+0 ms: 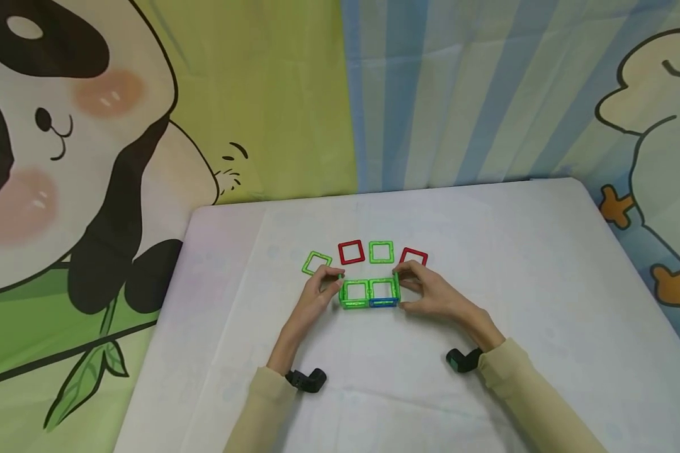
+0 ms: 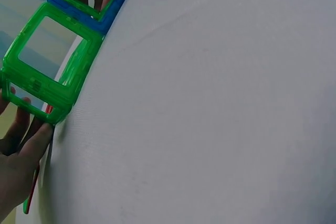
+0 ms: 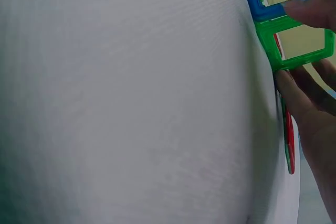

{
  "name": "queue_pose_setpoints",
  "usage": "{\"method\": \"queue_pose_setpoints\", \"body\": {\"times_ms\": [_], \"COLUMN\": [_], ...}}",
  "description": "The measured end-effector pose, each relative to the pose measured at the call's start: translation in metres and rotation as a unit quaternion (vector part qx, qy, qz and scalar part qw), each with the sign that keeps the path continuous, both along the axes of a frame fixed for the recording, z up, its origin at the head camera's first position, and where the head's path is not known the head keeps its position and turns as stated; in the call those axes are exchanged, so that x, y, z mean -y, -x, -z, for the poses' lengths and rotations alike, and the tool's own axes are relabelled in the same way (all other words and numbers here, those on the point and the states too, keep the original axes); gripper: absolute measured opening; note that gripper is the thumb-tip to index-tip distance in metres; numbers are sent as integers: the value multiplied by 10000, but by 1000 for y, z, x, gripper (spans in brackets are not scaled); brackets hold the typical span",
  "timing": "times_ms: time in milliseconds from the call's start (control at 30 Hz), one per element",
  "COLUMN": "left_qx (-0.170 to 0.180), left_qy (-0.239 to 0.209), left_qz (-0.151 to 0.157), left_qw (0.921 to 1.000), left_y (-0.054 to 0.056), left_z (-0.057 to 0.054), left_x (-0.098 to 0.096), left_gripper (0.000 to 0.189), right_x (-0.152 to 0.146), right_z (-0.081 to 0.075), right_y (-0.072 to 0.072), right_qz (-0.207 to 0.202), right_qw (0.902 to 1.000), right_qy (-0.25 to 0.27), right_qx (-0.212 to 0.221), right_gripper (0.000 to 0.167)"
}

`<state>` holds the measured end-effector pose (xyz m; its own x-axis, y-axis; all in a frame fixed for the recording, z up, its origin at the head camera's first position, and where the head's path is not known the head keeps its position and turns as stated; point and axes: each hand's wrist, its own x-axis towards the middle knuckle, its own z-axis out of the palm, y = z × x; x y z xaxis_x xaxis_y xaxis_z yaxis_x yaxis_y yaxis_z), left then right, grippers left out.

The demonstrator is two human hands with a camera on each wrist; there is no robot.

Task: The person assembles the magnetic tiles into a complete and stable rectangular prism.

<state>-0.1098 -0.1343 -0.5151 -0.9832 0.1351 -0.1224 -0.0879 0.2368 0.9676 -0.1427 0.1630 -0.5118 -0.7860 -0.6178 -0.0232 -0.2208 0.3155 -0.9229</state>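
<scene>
A box-like structure of see-through magnetic tiles [image 1: 368, 302], mostly green with one blue tile [image 2: 107, 17] in its front wall, stands on the white table between the hands. My left hand [image 1: 316, 298] holds its left end, thumb and fingertips on the green end tile. At the other end my right hand [image 1: 433, 290] grips the green end tile [image 3: 273, 51], with one fingertip [image 3: 302, 11] over the edge beside the blue tile. The tiles partly hide some fingers in both wrist views.
Behind the structure lie several loose square tiles: a tilted green one [image 1: 308, 264], a red one [image 1: 340, 253], another green one [image 1: 381, 261] and a red one [image 1: 423, 256] partly behind the right hand. Printed cloth [image 1: 294, 126] hangs behind the white table [image 1: 515, 251].
</scene>
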Motion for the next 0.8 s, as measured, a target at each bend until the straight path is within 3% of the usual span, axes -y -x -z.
{"method": "queue_pose_setpoints", "body": {"times_ms": [367,533,667,800], "left_qx": [-28,143,435,578], "left_qy": [13,22,-400,-670], "left_qz": [-92,-494,-805,-963], "left_qw": [10000,9987,9950,9914], "left_y": [-5,-21,-36,-43], "left_z": [-3,-9,-16,-15], "left_x": [0,0,-6,-10], "left_gripper": [37,48,42,39], "right_x": [2,2,0,1], "right_z": [3,6,5,3], "right_y": [-1,-2,-3,-2], "right_qz": [114,93,62,28], "right_qw": [9975,9965,9958,9964], "right_qy": [-602,-694,-817,-773], "right_qx": [-364,-453,-421,-339], "right_gripper": [62,64,65,65]}}
